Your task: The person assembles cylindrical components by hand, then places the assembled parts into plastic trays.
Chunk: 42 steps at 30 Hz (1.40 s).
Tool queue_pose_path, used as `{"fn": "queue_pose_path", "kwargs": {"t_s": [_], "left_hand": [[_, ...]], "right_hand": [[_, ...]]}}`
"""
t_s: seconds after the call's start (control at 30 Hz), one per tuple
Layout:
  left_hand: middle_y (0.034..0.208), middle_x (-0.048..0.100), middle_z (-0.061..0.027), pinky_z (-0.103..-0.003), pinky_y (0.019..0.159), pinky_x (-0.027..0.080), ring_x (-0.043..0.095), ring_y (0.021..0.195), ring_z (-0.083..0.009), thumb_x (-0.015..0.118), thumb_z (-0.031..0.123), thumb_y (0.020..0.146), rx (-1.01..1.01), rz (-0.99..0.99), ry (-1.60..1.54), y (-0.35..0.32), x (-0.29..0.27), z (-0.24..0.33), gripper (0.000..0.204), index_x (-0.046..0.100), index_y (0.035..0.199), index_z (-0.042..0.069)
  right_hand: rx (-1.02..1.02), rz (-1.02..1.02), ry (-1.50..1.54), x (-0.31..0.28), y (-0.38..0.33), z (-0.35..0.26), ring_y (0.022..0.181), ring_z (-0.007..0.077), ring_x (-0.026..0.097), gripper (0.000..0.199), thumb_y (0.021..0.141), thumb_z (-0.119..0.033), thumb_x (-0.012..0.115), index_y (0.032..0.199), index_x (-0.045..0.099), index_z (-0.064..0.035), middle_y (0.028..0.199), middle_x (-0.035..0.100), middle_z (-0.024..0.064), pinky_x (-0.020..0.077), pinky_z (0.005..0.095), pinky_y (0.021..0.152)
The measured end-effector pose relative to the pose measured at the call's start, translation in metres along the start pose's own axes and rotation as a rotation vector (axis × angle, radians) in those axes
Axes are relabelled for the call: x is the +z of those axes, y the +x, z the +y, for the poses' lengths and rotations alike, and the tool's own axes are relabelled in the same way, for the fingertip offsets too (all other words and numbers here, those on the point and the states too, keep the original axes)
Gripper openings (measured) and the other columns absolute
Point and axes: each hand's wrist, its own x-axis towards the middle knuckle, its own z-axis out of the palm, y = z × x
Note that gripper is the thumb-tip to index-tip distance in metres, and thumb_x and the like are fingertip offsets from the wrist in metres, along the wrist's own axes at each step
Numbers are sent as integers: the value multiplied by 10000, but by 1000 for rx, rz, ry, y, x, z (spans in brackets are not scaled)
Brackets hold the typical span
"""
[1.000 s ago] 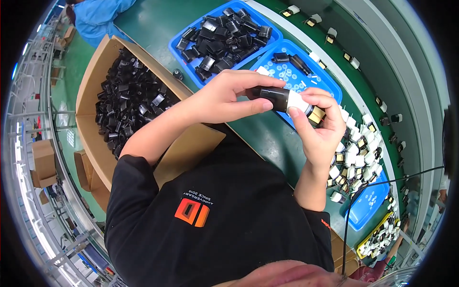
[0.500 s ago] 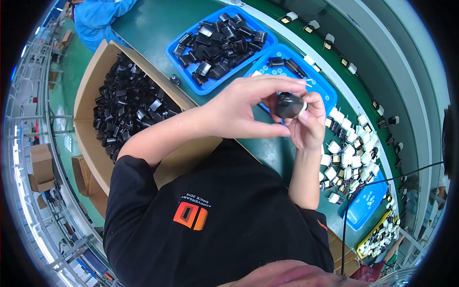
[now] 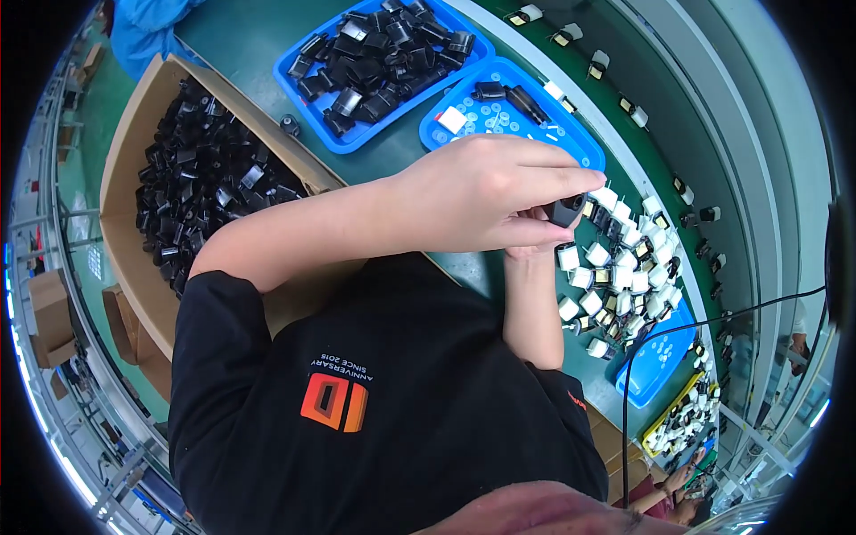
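Observation:
A black plastic housing (image 3: 564, 210) with a dark hole at its end is pinched between the fingertips and thumb of my left hand (image 3: 495, 192). My right hand (image 3: 530, 249) is mostly hidden behind the left one, just below the housing. Its fingers cannot be seen, so its grip on the part does not show. Close to both hands, on the green table, lies a heap of white-and-black parts (image 3: 624, 276). Behind the left hand stands a blue tray (image 3: 584, 153) with clear washers, a white block and a few black housings.
A second blue tray (image 3: 352, 143), heaped with black housings, stands farther back. A big cardboard box (image 3: 120, 192) of black parts is at my left. Along the right run a belt (image 3: 637, 147) with spaced parts, a blue tray (image 3: 655, 374) and a black cable (image 3: 627, 428).
My left hand has closed in on the black housing and now covers most of my right hand. The whole view has shifted, so surroundings sit farther left and higher.

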Motion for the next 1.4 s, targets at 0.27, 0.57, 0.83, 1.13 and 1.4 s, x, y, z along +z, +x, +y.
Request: {"fn": "queue_pose_path", "kwargs": {"t_s": [0.27, 0.57, 0.83, 1.13, 1.4], "left_hand": [[1020, 681, -98, -348, 740, 567, 676, 903, -259, 773, 230, 799, 12, -36, 11, 2, 3, 1, 453, 645, 1188, 37], [1061, 711, -115, -310, 706, 574, 698, 874, -241, 805, 203, 776, -22, -62, 12, 0, -5, 0, 477, 667, 1197, 27], [1141, 675, -103, -341, 826, 507, 651, 929, -241, 829, 111, 717, 48, -90, 27, -9, -9, -17, 617, 614, 1290, 28], [1400, 395, -230, -452, 1102, 310, 393, 1307, -363, 820, 465, 736, -513, -330, -141, -11, 0, -18, 1040, 271, 1466, -31], [1461, 364, -214, -441, 1132, 264, 376, 1340, -348, 763, 436, 786, -395, -383, -72, -23, -3, -37, 967, 272, 1481, -23]], "right_hand": [[-139, 266, 148, -1, -8, 4, 899, 235, 669, 424, 819, -284, 638, 1185, 563, -84, 1051, 625, 114, 577, 328, 741], [-99, -15, -176, 14, 2, 0, 1018, 252, 613, 578, 791, -388, 666, 1264, 513, -93, 1168, 560, 129, 533, 366, 852], [-268, 128, -1325, 51, -17, -16, 1160, 210, 535, 754, 719, -252, 804, 1326, 462, 36, 1260, 531, 104, 400, 335, 1015], [-228, 137, -645, 31, -14, -15, 1047, 269, 650, 796, 659, -118, 879, 1335, 483, 25, 1216, 607, 166, 524, 364, 958], [-62, 67, -888, 19, 0, -43, 1145, 182, 583, 706, 632, 50, 851, 1271, 556, -8, 1267, 592, 83, 449, 314, 1006]]}}
